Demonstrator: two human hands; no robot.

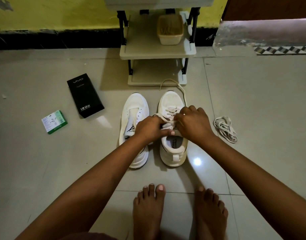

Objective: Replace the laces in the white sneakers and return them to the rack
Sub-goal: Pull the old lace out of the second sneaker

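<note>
Head view: left hand (149,127) and right hand (194,122) both pinch lace (167,121) over right sneaker (173,149).

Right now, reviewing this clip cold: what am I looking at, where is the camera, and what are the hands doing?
One picture, from a camera worn on a person's head, looking down at a tiled floor. Both hands work on the right sneaker: the left hand and right hand pinch its lace, partly threaded. The left sneaker has no lace. A loose lace lies to the right, a black box and green box to the left. The shoe rack stands ahead, holding a basket.
</note>
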